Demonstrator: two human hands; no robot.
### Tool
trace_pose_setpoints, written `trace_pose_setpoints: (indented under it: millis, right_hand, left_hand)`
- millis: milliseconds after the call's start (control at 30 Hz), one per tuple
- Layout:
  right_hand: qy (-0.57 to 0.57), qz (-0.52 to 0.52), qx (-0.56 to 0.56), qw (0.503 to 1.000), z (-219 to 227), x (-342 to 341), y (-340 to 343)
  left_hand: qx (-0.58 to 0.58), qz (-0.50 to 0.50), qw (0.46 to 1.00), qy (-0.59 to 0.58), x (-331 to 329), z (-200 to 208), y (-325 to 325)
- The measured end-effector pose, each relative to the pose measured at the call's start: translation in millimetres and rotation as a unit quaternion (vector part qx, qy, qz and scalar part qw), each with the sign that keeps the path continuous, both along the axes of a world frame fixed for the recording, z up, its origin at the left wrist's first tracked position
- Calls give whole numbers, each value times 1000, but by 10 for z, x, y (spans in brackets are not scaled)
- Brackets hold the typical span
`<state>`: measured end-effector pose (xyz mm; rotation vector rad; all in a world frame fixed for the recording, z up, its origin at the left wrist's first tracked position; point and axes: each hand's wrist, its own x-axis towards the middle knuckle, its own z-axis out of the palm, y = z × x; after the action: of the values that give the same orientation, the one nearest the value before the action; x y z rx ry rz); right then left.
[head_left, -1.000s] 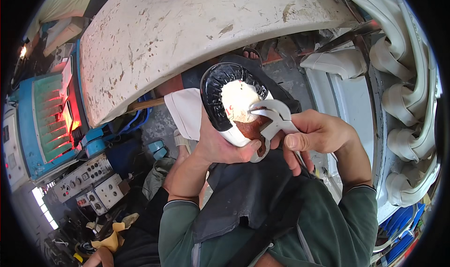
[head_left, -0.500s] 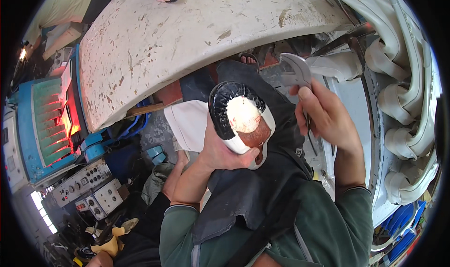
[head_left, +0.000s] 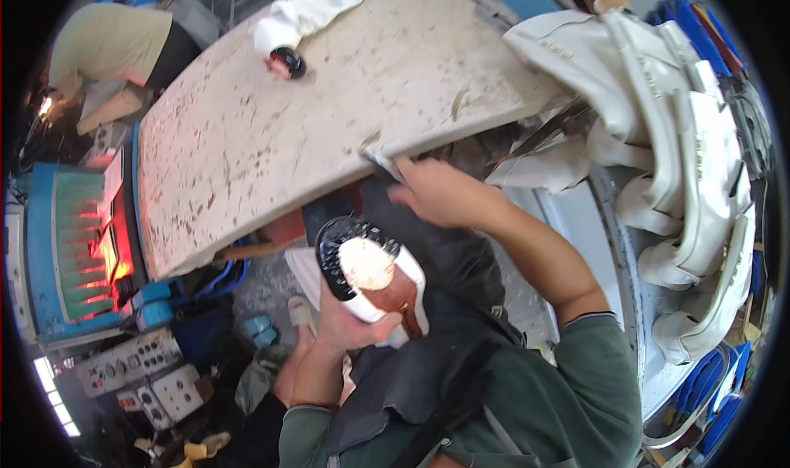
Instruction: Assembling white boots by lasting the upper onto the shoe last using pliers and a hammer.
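My left hand is wrapped round a white boot held sole up over my dark apron. Its black toe leather is gathered in pleats round the edge of the sole; a pale round patch covers the forepart and brown insole shows behind it. My right hand, closed, grips lasting pliers, smeared by motion. Their head reaches the near edge of the worn bench, beyond the boot and apart from it; I cannot tell whether they touch the bench.
Another white boot with a black toe lies on the bench's far side. Several white boots hang over a rack on my right. At left stands a blue machine glowing red, with control panels below. A person bends behind it.
My right hand has swung the pliers forward and left, from beside the boot to the bench edge. The view has shifted, showing more of the bench. The boot stays in my left hand.
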<state>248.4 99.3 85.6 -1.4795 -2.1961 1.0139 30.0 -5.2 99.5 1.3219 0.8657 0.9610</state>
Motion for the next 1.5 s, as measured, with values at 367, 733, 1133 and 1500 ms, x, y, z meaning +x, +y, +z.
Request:
trace_pose_setpoints:
  millis: [367, 733, 1133, 1500]
  right_hand:
    - [291, 36, -75, 953, -46, 23, -524]
    - [700, -331, -304, 555, -1492, 822, -2212]
    - [843, -370, -90, 381, -2064, 1605, -2122]
    - [437, -634, 43, 637, -2774, 1803, -2516]
  left_hand:
    - [51, 221, 974, 29, 346, 414, 438]
    - [-320, -389, 864, 26, -378, -1023, -178]
    - [-467, -153, 836, -245, 2214, -864, -26]
    - [-554, -95, 808, -176, 2493, -1586, -122]
